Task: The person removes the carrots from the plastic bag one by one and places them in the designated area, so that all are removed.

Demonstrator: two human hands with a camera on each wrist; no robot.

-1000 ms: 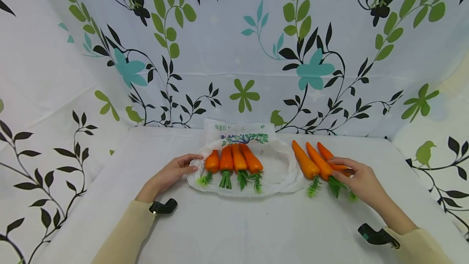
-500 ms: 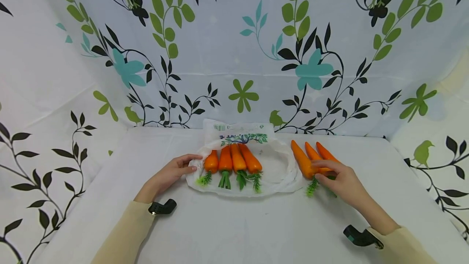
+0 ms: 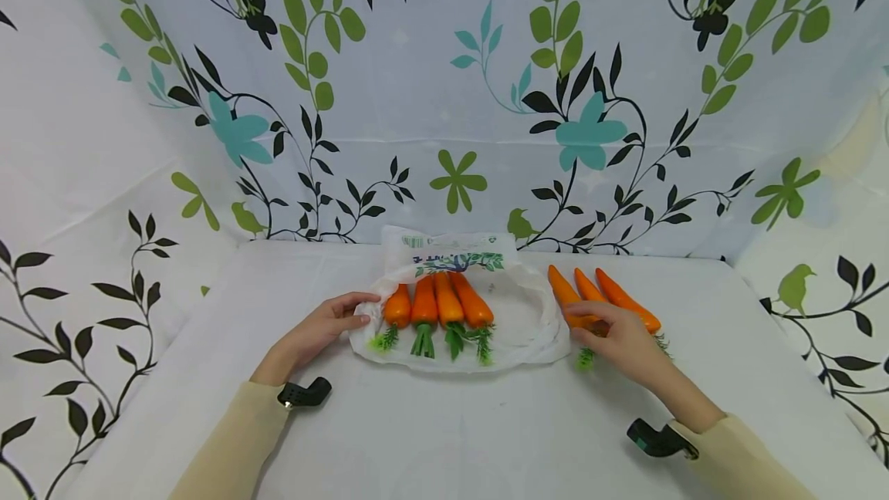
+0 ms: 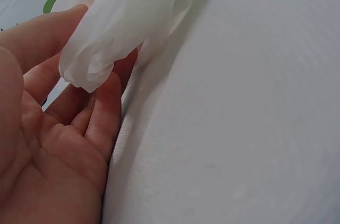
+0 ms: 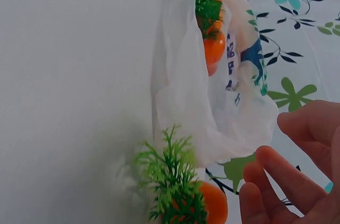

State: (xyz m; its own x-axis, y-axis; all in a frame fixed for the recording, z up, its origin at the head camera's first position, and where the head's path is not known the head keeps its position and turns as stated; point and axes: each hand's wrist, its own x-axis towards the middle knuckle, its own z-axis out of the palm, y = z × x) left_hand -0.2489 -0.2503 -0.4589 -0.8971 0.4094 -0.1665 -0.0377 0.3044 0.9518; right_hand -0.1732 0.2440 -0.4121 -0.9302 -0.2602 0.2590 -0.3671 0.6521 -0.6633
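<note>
A white plastic bag (image 3: 545, 307) with printing on its back flap lies open on the table. Several orange carrots (image 3: 447, 301) with green tops rest side by side inside. My left hand (image 3: 316, 336) holds the bag's left edge; in the left wrist view the fingers curl round the crumpled rim (image 4: 125, 27). Three more carrots (image 3: 627, 299) lie fanned out to the right of the bag. Over their leafy ends is my right hand (image 3: 618, 342). In the right wrist view its thumb and fingers stand apart around nothing, beside a carrot (image 5: 215, 205), and partly hide those carrots from the head view.
A white cloth covers the table (image 3: 458, 438). Behind it hangs a curtain (image 3: 389, 99) with leaf and bird patterns. Each wrist wears a black camera mount, the left one (image 3: 305, 392) and the right one (image 3: 660, 438).
My right hand has moved left across the carrots, from the rightmost one toward the two nearer the bag. The left hand keeps its hold on the bag's edge.
</note>
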